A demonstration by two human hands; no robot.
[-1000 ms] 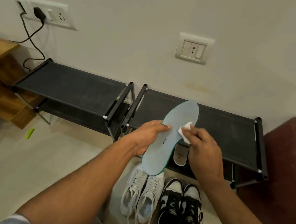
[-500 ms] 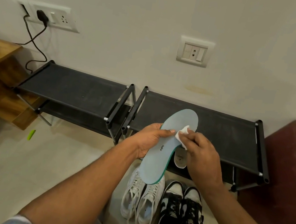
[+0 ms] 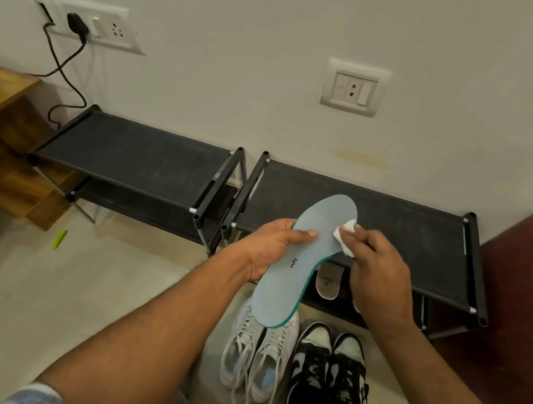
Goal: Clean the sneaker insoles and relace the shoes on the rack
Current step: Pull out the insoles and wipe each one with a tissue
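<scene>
Step in hand: wiping the top face of the insole (image 3: 291, 281), so the cleaning half of the task; relacing looks not yet begun
Left hand (image 3: 268, 247): grips the insole at mid-length from its left edge, thumb laid across the top face and fingers curled beneath, holding it in the air in front of the rack (image 3: 409, 230), toe end toward the wall
Right hand (image 3: 381, 278): pinches a small white wad (image 3: 344, 236) pressed against the insole's right edge, near the forefoot
Next move: probably drawing the wad down toward the heel while the left grip braces the flexible insole
Shoes: white sneakers (image 3: 256, 356) and black-and-white sneakers (image 3: 329, 374) stand side by side on the floor before the rack, not on it
Hidden: the insole's underside, the right fingertips behind the wad, and most of the lower shelf, where a second insole (image 3: 327, 282) shows only partly
Unclear: whether the wad is damp, and how fully either pair is laced
</scene>
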